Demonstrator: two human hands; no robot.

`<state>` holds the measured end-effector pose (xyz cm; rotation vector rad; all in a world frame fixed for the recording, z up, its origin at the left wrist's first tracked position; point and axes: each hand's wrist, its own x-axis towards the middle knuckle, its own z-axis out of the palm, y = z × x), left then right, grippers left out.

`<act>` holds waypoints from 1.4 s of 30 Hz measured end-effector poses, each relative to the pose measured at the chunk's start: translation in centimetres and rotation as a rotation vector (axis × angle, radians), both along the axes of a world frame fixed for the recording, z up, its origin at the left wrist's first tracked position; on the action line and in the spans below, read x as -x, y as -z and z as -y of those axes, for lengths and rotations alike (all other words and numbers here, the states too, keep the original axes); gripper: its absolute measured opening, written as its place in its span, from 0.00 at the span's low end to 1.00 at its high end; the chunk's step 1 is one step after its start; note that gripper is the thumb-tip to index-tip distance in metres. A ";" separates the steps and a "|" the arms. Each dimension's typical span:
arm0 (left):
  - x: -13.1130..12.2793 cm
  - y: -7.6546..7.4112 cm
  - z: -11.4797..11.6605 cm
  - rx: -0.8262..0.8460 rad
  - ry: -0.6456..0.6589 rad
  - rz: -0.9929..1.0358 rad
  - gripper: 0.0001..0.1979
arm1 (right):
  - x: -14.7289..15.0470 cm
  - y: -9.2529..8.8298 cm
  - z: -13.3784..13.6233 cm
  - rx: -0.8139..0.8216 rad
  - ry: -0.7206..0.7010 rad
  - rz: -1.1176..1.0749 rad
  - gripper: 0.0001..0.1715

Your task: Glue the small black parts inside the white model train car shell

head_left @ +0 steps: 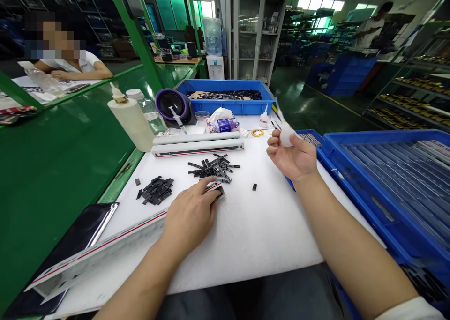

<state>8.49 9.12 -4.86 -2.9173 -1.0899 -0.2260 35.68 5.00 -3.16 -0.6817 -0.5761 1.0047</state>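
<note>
My left hand [191,214] presses down on the end of a long white strip with a red line [105,247] that lies across the white table [253,235]. My right hand [293,153] is raised above the table and holds a small white squeeze bottle [286,131], its thin nozzle blurred and pointing up. A pile of small black flat parts [213,167] lies just beyond my left hand. A second pile of black parts [156,189] sits to its left. One single black part [254,187] lies alone between my hands.
Two more white strips [197,144] lie further back, with a tall cream bottle [130,118], a purple bowl [172,103] and a blue bin of black parts [225,95]. A large blue tray [393,179] stands at the right. Another person sits at the far left.
</note>
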 end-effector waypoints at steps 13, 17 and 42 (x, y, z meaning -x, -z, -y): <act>0.0 0.3 -0.1 -0.015 0.004 -0.007 0.16 | 0.5 3.5 -1.9 0.484 0.301 1.290 0.19; 0.2 0.3 -0.1 -0.043 0.009 -0.006 0.16 | 0.9 3.7 -1.8 0.531 0.259 1.382 0.21; 0.2 0.4 -0.2 -0.057 0.024 0.008 0.17 | -9.3 1.4 1.6 0.615 1.051 1.178 0.10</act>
